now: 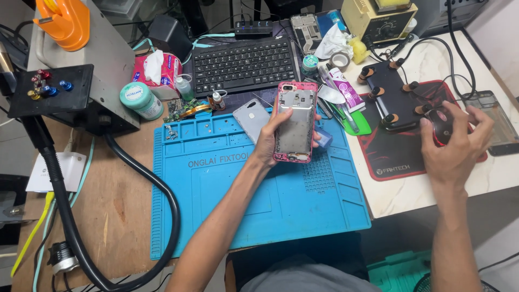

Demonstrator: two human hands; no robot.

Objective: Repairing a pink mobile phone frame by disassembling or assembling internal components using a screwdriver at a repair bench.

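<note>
Cluttered bench space is seen from above, brown wood at the left and pale marble at the right. At the far left a black hose (108,216) is looped down from a grey machine (105,59). Beside it a round green tub (139,99) and a tissue pack (157,67) are set, with a black keyboard (246,65) behind. A blue mat (227,200) is spread across the middle.

Over the mat's upper part, an opened phone (295,121) in a pink frame is held upright in the left hand (268,141), its long axis running away from the body. It is pinched across its width, thumb on one edge and fingers on the other, so the phone lies directly within that grip. A grey back cover (252,119) lies just beside the hand, to its left.

Further right, a black holder (397,97) with brown knobs sits on a red and black pad (394,159). The right hand (454,143) is laid over a dark mouse (442,125), fingers curled loosely around it, well apart from the phone. A clear case (494,121) lies just beyond.
</note>
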